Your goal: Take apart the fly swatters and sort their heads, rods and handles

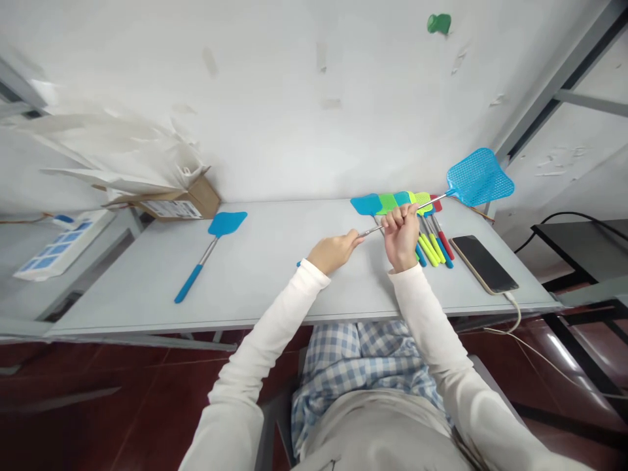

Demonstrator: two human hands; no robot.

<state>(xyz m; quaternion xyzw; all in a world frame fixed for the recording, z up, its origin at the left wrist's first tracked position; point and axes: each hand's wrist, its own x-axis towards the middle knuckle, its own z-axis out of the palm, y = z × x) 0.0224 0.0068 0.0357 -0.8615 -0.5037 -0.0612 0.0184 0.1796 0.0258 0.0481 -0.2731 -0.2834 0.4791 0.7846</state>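
Note:
A blue fly swatter [479, 178] with a metal telescopic shaft slants across in front of me, its mesh head up at the right. My left hand [335, 251] is closed around the handle end, and only a bit of blue shows past it. Further up, my right hand [401, 234] wraps its fingers around the metal shaft. Behind and beside my right hand lies a row of fly swatters [428, 248] in blue, green, yellow and red, partly hidden by that hand. Another blue fly swatter [226, 224] rests alone on the left of the table.
The grey table [275, 294] runs along a white wall. A phone [483, 263] with a white cable [513, 307] lies at the right. At the back left stands an opened cardboard box [203, 198] with white wrapping. A power strip [63, 245] is further left.

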